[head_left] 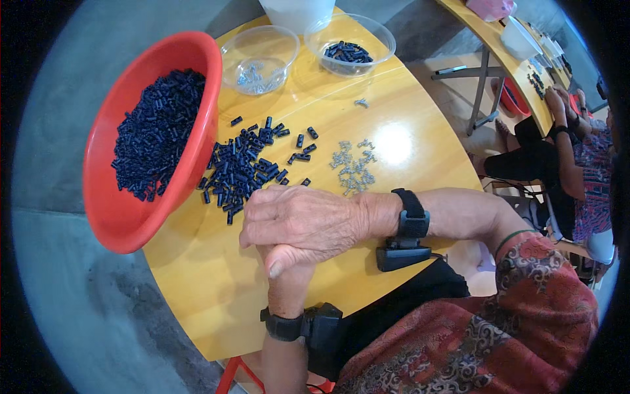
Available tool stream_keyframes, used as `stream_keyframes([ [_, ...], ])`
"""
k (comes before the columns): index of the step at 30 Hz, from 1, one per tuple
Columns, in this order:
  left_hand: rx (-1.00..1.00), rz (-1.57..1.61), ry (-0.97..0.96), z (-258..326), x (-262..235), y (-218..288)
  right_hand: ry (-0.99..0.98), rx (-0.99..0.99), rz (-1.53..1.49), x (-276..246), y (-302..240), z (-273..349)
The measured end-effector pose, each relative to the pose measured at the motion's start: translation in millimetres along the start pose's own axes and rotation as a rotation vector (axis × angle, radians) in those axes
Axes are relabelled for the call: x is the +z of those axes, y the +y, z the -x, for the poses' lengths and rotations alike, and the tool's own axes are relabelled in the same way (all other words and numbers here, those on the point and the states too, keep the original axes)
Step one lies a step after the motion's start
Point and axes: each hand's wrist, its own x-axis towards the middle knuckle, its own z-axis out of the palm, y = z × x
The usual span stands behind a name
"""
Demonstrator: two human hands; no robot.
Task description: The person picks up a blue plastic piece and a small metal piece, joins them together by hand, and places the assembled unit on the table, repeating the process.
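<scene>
Right hand lies folded over the left hand, both closed together and empty as far as can be seen, just short of the pile of dark plastic tubes lying directly ahead on the yellow table.

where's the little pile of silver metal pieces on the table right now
In the head view, the silver metal pieces lie loose on the yellow table, right of the dark blue tube pile and just beyond the right hand.

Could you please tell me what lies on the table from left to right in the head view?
Red bowl → pile of dark tubes → small metal parts.
</scene>
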Motion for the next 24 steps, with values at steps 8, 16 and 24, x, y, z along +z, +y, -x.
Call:
stream_keyframes([
  [8, 0.003, -0.170, -0.033, 3.2, -1.9, 6.9, -0.069, 0.074, -0.036, -4.7, -2.1, 0.9],
  [16, -0.127, 0.095, -0.048, 4.9, -9.4, 25.6, -0.183, 0.133, -0.113, -12.5, -0.9, -3.6],
  [24, -0.196, 0.000, -0.115, 17.7, -7.3, 8.4, -0.196, 0.167, -0.158, -11.9, 3.2, -3.3],
])
